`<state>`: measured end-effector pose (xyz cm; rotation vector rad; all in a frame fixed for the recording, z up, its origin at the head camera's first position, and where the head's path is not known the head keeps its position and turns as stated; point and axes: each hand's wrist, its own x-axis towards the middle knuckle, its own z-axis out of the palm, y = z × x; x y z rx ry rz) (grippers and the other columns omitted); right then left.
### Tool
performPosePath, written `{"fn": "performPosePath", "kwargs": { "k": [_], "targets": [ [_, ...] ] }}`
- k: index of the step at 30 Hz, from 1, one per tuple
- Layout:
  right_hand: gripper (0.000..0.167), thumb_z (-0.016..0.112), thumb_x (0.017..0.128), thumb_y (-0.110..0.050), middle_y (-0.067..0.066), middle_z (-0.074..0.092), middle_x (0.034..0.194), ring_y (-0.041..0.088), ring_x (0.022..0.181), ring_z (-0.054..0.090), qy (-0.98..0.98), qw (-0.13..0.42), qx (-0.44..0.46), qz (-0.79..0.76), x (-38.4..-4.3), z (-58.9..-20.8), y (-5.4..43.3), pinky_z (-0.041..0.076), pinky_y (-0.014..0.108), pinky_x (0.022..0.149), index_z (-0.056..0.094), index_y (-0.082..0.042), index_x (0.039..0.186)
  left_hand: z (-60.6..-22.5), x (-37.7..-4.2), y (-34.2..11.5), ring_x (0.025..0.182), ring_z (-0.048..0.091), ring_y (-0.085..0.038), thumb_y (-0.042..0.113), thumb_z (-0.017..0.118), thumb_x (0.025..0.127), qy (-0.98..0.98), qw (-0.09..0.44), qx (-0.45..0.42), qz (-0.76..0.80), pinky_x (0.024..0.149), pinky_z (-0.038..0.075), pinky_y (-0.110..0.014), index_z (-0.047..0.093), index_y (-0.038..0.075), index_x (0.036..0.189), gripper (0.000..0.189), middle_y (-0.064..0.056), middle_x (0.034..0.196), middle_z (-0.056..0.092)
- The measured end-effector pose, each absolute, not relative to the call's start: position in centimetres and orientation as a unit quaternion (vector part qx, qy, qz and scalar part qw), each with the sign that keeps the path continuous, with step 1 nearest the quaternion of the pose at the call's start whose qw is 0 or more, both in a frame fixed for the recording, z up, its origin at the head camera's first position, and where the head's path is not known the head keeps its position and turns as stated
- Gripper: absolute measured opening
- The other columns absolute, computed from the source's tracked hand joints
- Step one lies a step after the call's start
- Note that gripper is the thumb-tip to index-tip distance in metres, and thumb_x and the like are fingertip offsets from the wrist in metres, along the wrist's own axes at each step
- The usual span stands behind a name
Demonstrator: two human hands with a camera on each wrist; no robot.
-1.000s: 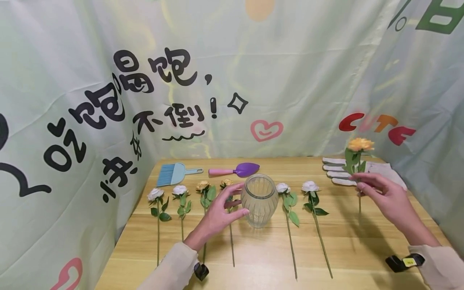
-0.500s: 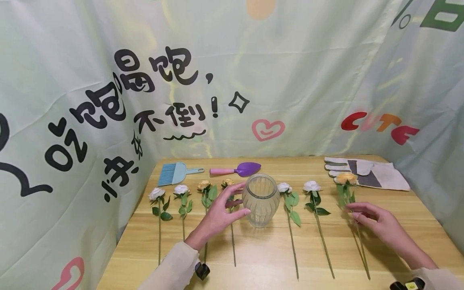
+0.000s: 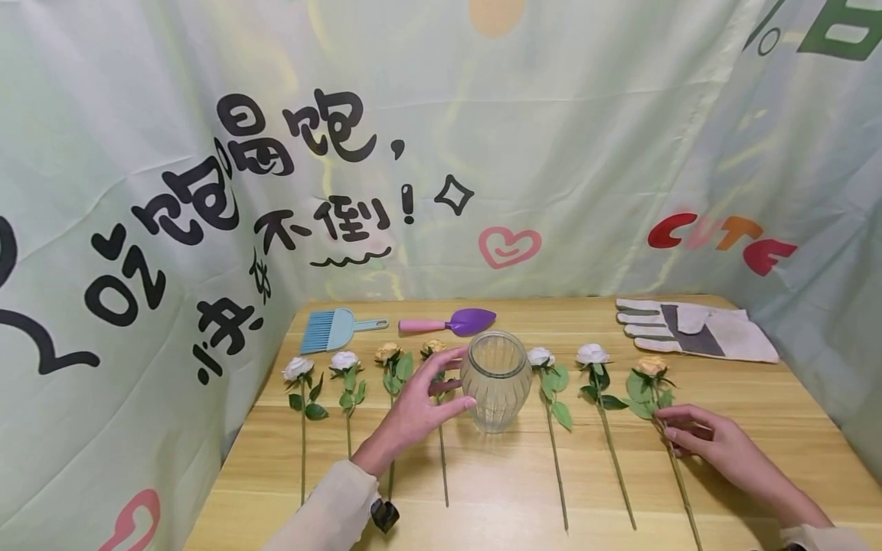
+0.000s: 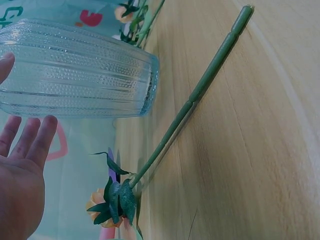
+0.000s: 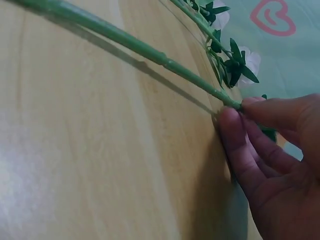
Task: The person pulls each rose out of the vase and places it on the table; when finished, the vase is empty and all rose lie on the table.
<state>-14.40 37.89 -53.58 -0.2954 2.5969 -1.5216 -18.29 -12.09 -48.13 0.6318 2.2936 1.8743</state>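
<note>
A ribbed clear glass vase (image 3: pixel 498 394) stands upright mid-table. My left hand (image 3: pixel 416 409) is at its left side, thumb and fairly straight fingertips right at the glass. The left wrist view shows the vase (image 4: pixel 80 70) between thumb and fingers of the left hand (image 4: pixel 22 175), palm apart from it. On the right, my right hand (image 3: pixel 723 448) pinches the stem of an orange rose (image 3: pixel 651 367) between thumb and fingers, just below its leaves. In the right wrist view, the rose's green stem (image 5: pixel 135 45) runs close over the wood from the pinching right hand (image 5: pixel 280 155).
White roses (image 3: pixel 592 354) lie on both sides of the vase, and orange roses (image 3: pixel 388 352) lie left of it. Behind are a blue brush with dustpan (image 3: pixel 338 330), a purple trowel (image 3: pixel 472 321) and a work glove (image 3: pixel 730 333). Printed cloth (image 3: pixel 579 153) encloses the table (image 3: pixel 510 490).
My right hand has brought the orange rose down and toward me from over the glove, laying it beside the white roses. The left hand and vase have stayed put.
</note>
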Motion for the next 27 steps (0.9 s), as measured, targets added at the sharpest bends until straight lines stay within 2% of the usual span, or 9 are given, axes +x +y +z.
{"fn": "performPosePath", "kwargs": {
  "k": [6,15,20,23,27],
  "targets": [
    [0.031,0.068,0.107,-0.002,-0.029,0.071,0.109,0.002,0.085,0.073,0.866,0.061,-0.073,-0.491,-14.4,-53.6,37.8,0.067,0.026,0.068,0.065,0.014,0.133,-48.2,-18.3,-12.1,0.150,0.053,-0.028,0.027,0.087,0.096,0.756,0.054,0.212,0.617,0.120,0.054,-0.059,0.051,0.043,0.157,0.072,0.010,0.162,0.051],
    [0.033,0.070,0.106,-0.006,-0.033,0.067,0.107,0.006,0.080,0.074,0.875,0.056,-0.050,-0.479,-14.5,-53.3,37.8,0.066,0.027,0.065,0.065,0.012,0.133,-48.2,-18.4,-12.1,0.151,0.051,-0.034,0.027,0.087,0.097,0.757,0.048,0.222,0.613,0.120,0.054,-0.057,0.051,0.042,0.158,0.072,0.008,0.162,0.051],
    [0.030,0.069,0.108,-0.009,-0.034,0.068,0.105,0.008,0.079,0.078,0.873,0.037,-0.040,-0.485,-14.4,-53.0,38.1,0.067,0.027,0.066,0.067,0.010,0.131,-48.0,-18.3,-12.1,0.151,0.051,-0.030,0.025,0.086,0.097,0.756,0.049,0.223,0.614,0.121,0.054,-0.055,0.050,0.040,0.159,0.073,0.008,0.164,0.050],
    [0.027,0.066,0.110,-0.010,-0.031,0.073,0.102,0.008,0.080,0.078,0.872,0.023,-0.028,-0.487,-14.3,-52.7,38.4,0.067,0.025,0.069,0.069,0.006,0.130,-48.0,-18.3,-12.2,0.151,0.052,-0.030,0.027,0.083,0.099,0.758,0.055,0.217,0.612,0.121,0.054,-0.054,0.048,0.040,0.160,0.071,0.009,0.165,0.048],
    [0.024,0.063,0.112,-0.014,-0.022,0.075,0.093,0.004,0.079,0.075,0.882,-0.021,-0.017,-0.470,-14.4,-52.0,38.9,0.062,0.019,0.067,0.071,-0.003,0.131,-47.8,-18.4,-12.8,0.149,0.053,-0.037,0.030,0.076,0.105,0.766,0.049,0.210,0.606,0.120,0.055,-0.052,0.046,0.035,0.163,0.065,0.004,0.167,0.047]
  ]
}}
